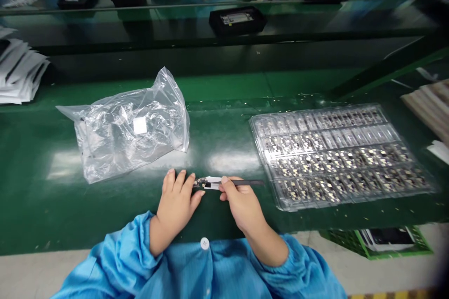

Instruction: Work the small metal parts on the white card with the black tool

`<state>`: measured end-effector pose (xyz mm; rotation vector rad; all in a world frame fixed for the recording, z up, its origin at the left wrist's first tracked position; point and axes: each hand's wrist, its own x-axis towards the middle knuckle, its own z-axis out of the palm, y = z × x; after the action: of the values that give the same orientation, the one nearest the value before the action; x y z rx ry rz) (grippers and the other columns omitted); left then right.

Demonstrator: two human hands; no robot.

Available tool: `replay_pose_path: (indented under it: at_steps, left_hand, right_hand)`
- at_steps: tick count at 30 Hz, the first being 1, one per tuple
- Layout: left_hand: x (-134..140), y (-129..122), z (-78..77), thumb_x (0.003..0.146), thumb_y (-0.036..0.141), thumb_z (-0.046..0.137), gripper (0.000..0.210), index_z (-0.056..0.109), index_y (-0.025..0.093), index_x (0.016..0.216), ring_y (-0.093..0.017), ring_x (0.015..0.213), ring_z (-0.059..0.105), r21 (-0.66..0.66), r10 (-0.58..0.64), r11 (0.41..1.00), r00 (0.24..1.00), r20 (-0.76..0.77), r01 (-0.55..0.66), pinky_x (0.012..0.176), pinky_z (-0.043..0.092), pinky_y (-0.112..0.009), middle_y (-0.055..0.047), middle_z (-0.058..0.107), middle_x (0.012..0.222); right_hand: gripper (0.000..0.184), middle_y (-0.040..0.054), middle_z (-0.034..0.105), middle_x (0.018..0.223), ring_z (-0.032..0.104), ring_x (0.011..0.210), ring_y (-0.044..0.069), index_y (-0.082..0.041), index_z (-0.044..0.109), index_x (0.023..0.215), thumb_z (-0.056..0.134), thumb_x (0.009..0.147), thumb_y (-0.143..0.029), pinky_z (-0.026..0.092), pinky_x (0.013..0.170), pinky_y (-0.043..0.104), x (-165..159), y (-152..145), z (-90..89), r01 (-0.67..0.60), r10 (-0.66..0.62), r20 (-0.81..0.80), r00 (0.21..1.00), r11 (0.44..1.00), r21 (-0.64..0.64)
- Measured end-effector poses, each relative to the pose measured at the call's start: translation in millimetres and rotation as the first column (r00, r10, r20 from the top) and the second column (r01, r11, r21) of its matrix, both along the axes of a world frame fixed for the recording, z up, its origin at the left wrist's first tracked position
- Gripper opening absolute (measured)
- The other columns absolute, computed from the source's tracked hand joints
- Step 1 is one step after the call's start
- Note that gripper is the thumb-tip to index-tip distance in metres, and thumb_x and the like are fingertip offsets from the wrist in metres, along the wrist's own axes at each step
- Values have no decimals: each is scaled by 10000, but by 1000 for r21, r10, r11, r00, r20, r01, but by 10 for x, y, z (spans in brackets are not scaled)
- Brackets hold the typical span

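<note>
My left hand (177, 201) rests on the green bench, fingers spread, with index finger and thumb steadying the left end of a small circuit board (200, 181). My right hand (242, 201) is closed around dark tweezers (245, 182), held nearly level between thumb and fingers. Their tips reach left over a white strip (213, 182) with a small black patch, just right of the board. Whether the tips pinch anything is too small to tell. To the right lies a clear plastic tray (266, 163) with rows of similar small boards in its pockets.
A clear plastic bag (133, 149) with a white label lies left of centre. White sheets are stacked (21, 70) at the far left. A black tray (237, 21) sits on the raised shelf, where co-workers in blue sleeves work behind. A green crate (396, 243) stands below at right.
</note>
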<state>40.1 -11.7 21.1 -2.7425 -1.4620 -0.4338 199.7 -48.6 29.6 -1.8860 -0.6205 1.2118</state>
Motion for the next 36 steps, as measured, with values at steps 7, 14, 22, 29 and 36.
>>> replay_pose_path:
  at_steps: [7,14,22,29,36]
  left_hand:
    - [-23,40,-31,770,347,516,348,609,167,1052,-328,1075,487,-106,43,993,998,-42,-47,922,380,-474,-110,611,1088]
    - [-4,55,-2,777,319,504,283,641,206,997,-310,1056,514,-129,49,990,998,-34,-53,936,372,-460,-89,624,1071]
    - [-12,65,-9,786,317,500,272,645,233,1001,-311,1047,525,-138,50,989,998,-32,-54,915,392,-466,-88,624,1077]
    - [-17,61,-10,793,325,493,278,642,236,1011,-313,1053,521,-160,48,986,998,-31,-53,914,390,-467,-88,622,1084]
    - [-14,66,-20,790,318,499,275,642,238,1011,-311,1052,521,-158,50,986,999,-18,-52,914,388,-471,-86,622,1082]
  right_hand:
    - [350,-10,582,572,552,526,141,-179,581,738,480,776,-511,402,537,244,-181,128,30,-96,96,7,995,995,0]
    - [343,-25,544,517,526,488,132,-182,583,744,463,790,-501,381,488,227,-211,115,65,-153,154,31,988,988,-29]
    - [367,-27,529,500,527,482,142,-182,588,751,460,782,-524,389,478,233,-216,119,48,-191,192,26,981,981,-33]
    - [366,-6,562,546,506,466,132,-176,599,757,472,780,-518,383,458,232,-190,129,41,-190,192,59,980,981,-31]
    - [378,-4,586,584,496,444,125,-178,611,781,471,777,-529,385,460,241,-202,113,11,-194,196,55,979,980,-45]
